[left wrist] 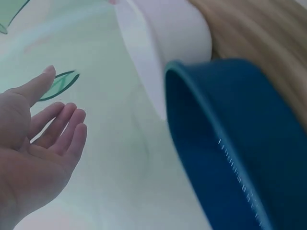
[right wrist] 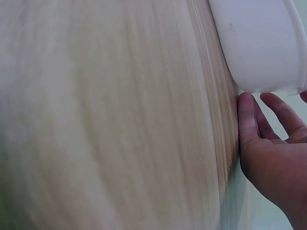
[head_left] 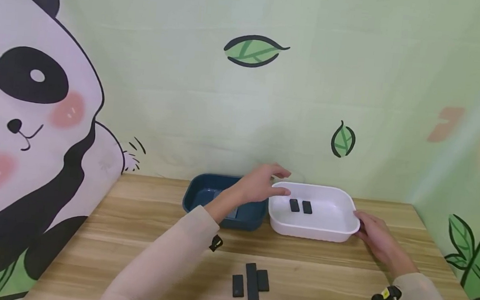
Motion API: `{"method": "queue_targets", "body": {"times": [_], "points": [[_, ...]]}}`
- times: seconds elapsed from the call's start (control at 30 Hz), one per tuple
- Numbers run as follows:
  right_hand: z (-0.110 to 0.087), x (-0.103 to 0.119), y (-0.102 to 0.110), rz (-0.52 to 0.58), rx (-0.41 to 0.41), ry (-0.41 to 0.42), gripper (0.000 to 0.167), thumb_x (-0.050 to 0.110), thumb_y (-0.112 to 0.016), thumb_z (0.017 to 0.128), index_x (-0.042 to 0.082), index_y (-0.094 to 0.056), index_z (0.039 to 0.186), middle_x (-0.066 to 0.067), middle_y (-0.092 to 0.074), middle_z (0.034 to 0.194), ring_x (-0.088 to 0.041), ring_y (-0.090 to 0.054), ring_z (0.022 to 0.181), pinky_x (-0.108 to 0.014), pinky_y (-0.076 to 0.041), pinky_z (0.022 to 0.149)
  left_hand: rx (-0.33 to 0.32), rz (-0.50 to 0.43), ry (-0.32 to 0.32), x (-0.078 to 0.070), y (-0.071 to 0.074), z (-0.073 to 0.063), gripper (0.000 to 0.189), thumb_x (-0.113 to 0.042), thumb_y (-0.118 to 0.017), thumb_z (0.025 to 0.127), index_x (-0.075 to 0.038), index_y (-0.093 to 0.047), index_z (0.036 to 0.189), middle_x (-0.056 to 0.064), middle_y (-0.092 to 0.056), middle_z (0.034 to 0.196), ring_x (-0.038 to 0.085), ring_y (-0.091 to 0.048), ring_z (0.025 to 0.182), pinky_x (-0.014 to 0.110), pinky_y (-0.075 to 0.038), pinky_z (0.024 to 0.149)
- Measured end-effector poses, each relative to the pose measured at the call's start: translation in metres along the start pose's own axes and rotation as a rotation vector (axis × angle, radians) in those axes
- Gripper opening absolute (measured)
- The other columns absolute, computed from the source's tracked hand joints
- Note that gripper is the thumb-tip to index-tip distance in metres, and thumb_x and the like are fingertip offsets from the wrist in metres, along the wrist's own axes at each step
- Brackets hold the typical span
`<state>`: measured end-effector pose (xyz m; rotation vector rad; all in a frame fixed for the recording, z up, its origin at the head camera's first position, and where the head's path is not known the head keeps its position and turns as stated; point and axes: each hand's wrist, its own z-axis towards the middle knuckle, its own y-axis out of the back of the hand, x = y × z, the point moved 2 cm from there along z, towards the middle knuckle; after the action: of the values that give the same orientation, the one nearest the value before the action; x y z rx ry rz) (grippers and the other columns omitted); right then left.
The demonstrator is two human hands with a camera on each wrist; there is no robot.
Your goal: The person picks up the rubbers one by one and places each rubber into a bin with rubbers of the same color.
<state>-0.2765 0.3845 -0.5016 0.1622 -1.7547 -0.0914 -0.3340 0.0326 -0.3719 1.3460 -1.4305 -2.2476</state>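
Observation:
My left hand (head_left: 258, 182) hovers over the gap between the blue tub (head_left: 242, 222) and the white tub (head_left: 314, 234). Its thumb and fingers are spread apart, with nothing between them; the thumb overlaps the white rim in the head view. My right hand (head_left: 380, 236) holds the white tub's right end, fingertips at the rim and others low along the outer wall (right wrist: 261, 57). Inside the white tub lie two small black rectangular pieces, one on the left (head_left: 294, 205) and one beside it (head_left: 307, 207).
Closer to me on the wooden table (head_left: 318, 281) lie a long black bar (head_left: 252, 284) and two short black pieces, left (head_left: 237, 285) and right (head_left: 263, 280) of it. A printed panda backdrop (head_left: 166, 67) rises behind the tubs.

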Motion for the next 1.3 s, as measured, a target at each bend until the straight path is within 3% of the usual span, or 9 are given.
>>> {"method": "queue_targets", "body": {"times": [0.17,0.3,0.4,0.53,0.8,0.93,1.17,1.3], "points": [[0.0,0.001,0.0,0.002,0.005,-0.014,0.069,0.034,-0.034,0.117,-0.019,-0.022,0.158,-0.036,-0.028,0.162,0.008,-0.055,0.104,-0.018,-0.054,0.095,-0.005,0.029,-0.018,-0.005,0.017,-0.017,0.057,-0.032,-0.078,0.099,-0.007,-0.061,0.147,0.007,-0.063,0.145,0.023,-0.058,0.135,0.035,-0.049,0.111],[0.001,0.0,0.001,-0.005,0.004,-0.024,0.069,0.035,-0.034,0.116,-0.018,-0.022,0.159,-0.035,-0.028,0.162,0.008,-0.055,0.104,-0.018,-0.055,0.094,0.012,0.14,-0.085,-0.008,0.016,-0.033,0.054,-0.032,-0.08,0.097,-0.007,-0.065,0.143,0.006,-0.067,0.136,0.023,-0.061,0.128,0.034,-0.052,0.107],[0.003,-0.001,0.001,-0.005,-0.004,-0.015,0.068,0.034,-0.036,0.116,-0.018,-0.025,0.158,-0.031,-0.04,0.155,0.007,-0.056,0.103,-0.018,-0.055,0.093,0.045,0.197,-0.139,-0.01,0.007,-0.049,0.052,-0.031,-0.081,0.097,-0.007,-0.067,0.141,0.006,-0.068,0.134,0.021,-0.063,0.125,0.032,-0.052,0.106],[0.005,-0.002,0.002,0.0,-0.013,0.001,0.067,0.032,-0.039,0.116,-0.02,-0.028,0.156,-0.02,-0.052,0.143,0.006,-0.058,0.102,-0.019,-0.056,0.092,0.115,0.191,-0.175,-0.013,-0.01,-0.073,0.047,-0.026,-0.082,0.096,-0.006,-0.07,0.136,0.006,-0.069,0.135,0.019,-0.064,0.123,0.033,-0.051,0.107],[0.004,-0.003,0.001,-0.009,-0.02,-0.003,0.068,0.034,-0.039,0.116,-0.02,-0.028,0.156,-0.024,-0.048,0.146,0.004,-0.058,0.102,-0.018,-0.056,0.091,0.248,0.256,-0.202,-0.001,-0.05,-0.107,0.038,-0.028,-0.083,0.095,-0.01,-0.076,0.127,0.0,-0.072,0.125,0.012,-0.068,0.115,0.02,-0.052,0.099],[0.002,-0.003,0.0,-0.011,-0.012,-0.005,0.067,0.033,-0.039,0.116,-0.02,-0.028,0.156,-0.024,-0.048,0.147,0.004,-0.058,0.103,-0.019,-0.056,0.092,0.297,0.276,-0.173,0.002,-0.067,-0.123,0.039,-0.033,-0.083,0.094,-0.012,-0.076,0.126,-0.004,-0.071,0.123,0.006,-0.067,0.112,0.019,-0.052,0.097],[0.0,-0.001,0.0,-0.008,-0.021,-0.005,0.067,0.033,-0.039,0.116,-0.019,-0.028,0.156,-0.026,-0.048,0.148,0.004,-0.058,0.103,-0.019,-0.056,0.091,0.304,0.364,-0.128,-0.004,-0.082,-0.137,0.043,-0.043,-0.085,0.09,-0.017,-0.076,0.124,-0.007,-0.069,0.12,0.004,-0.064,0.108,0.02,-0.053,0.095],[0.0,0.0,0.0,-0.011,-0.013,-0.019,0.069,0.036,-0.038,0.116,-0.017,-0.026,0.158,-0.031,-0.038,0.157,0.005,-0.057,0.104,-0.018,-0.055,0.093,0.314,0.418,-0.123,-0.007,-0.086,-0.139,0.043,-0.045,-0.086,0.089,-0.019,-0.076,0.12,-0.007,-0.067,0.119,0.004,-0.062,0.104,0.02,-0.054,0.09]]}}
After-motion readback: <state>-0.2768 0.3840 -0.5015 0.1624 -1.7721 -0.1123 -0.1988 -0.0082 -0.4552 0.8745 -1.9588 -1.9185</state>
